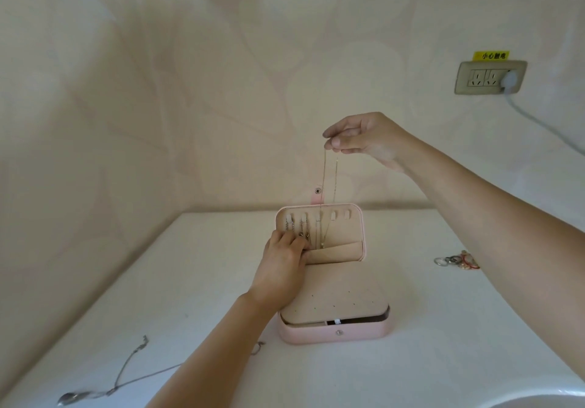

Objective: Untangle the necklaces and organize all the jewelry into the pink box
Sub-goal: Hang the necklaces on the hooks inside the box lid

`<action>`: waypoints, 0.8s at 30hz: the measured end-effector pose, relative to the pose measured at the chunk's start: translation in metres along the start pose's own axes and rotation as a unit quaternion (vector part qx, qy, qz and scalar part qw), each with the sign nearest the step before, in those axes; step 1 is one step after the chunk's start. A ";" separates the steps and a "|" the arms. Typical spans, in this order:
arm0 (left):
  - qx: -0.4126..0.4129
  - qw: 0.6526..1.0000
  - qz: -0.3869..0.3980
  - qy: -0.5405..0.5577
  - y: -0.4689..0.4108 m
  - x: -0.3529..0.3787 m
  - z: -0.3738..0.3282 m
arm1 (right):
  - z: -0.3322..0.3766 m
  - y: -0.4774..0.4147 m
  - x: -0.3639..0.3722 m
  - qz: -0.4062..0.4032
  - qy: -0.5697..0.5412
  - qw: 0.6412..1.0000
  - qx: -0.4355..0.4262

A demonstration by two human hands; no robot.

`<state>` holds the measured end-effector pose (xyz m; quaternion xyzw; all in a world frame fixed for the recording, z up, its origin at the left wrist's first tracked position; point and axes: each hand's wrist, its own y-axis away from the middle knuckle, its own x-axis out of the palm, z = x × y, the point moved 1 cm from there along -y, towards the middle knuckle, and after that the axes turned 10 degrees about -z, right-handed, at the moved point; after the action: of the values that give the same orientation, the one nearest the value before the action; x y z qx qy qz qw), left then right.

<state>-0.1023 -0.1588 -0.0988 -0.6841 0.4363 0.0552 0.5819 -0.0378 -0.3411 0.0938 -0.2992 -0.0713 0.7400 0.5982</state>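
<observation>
The pink box [335,333] stands open on the white table, its lid [348,233] upright with a row of small hooks. Two short chains hang from the left hooks. My right hand [364,138] is raised above the lid and pinches a thin gold necklace [326,183] that hangs down in front of the lid. My left hand [285,252] grips the top edge of the lid's pocket, fingers curled over it. A silver necklace [126,373] lies on the table at the near left. A pile of rings and bracelets [459,260] lies at the right, partly behind my right forearm.
The box's beige insert [335,300] with small holes covers its base. A wall socket [489,77] with a white plug and cable is on the right wall. The rim of a white bowl or basin [544,403] shows at the bottom right corner.
</observation>
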 end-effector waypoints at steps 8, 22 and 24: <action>0.008 1.000 -0.010 0.001 0.000 0.001 0.001 | -0.036 0.018 0.013 -0.016 0.057 0.998 0.005; 0.012 1.000 -0.013 -0.003 0.000 0.002 0.001 | -0.067 0.046 0.032 -0.036 0.200 0.975 -0.092; 0.015 1.000 -0.018 -0.003 0.000 0.002 0.001 | -0.073 0.048 0.034 -0.025 0.247 0.960 -0.130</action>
<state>-0.1003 -0.1591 -0.1003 -0.6833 0.4228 0.0403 0.5940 -0.0430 -0.3414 0.0002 -0.5463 -0.0245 0.6120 0.5713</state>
